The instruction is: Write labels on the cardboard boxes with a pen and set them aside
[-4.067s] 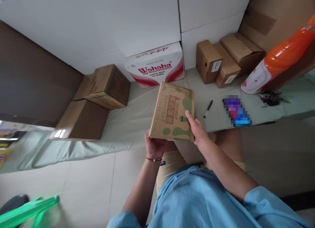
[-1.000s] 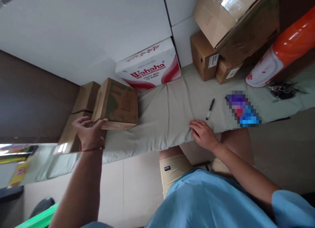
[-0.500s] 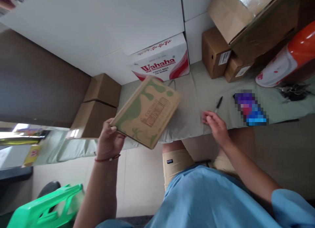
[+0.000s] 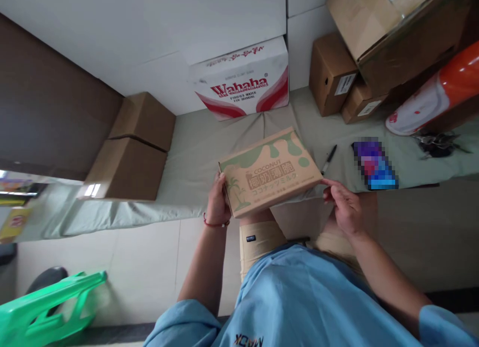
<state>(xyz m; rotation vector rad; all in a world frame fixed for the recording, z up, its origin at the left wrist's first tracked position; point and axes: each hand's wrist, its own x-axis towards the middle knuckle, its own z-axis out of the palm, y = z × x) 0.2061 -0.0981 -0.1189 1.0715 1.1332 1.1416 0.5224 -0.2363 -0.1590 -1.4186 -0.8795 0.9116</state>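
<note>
A flat cardboard box (image 4: 271, 172), printed with green drips, palm trees and the word COCONUT, is held tilted over the front edge of the cloth-covered surface. My left hand (image 4: 219, 199) is closed on its left end, thumb on the top and the other fingers mostly hidden. At the opposite end, my right hand (image 4: 344, 202) reaches its index finger to the lower right corner, touching it or nearly so. The thumb stays off the box and the remaining fingers are curled. A black pen (image 4: 329, 159) lies just beyond that corner, with a phone (image 4: 375, 163), its screen blurred, further right.
Along the wall stands a white and red Wahaha carton (image 4: 243, 85). Brown boxes (image 4: 125, 167) are at the left, and stacked cartons (image 4: 333, 72) at the right. Keys (image 4: 437, 145) lie beside an orange and white container (image 4: 430, 97). A green plastic stool (image 4: 56, 307) is on the floor.
My left hand has swung the box to the right and turned it so its print faces me more level. My right hand has come up to the box's right corner.
</note>
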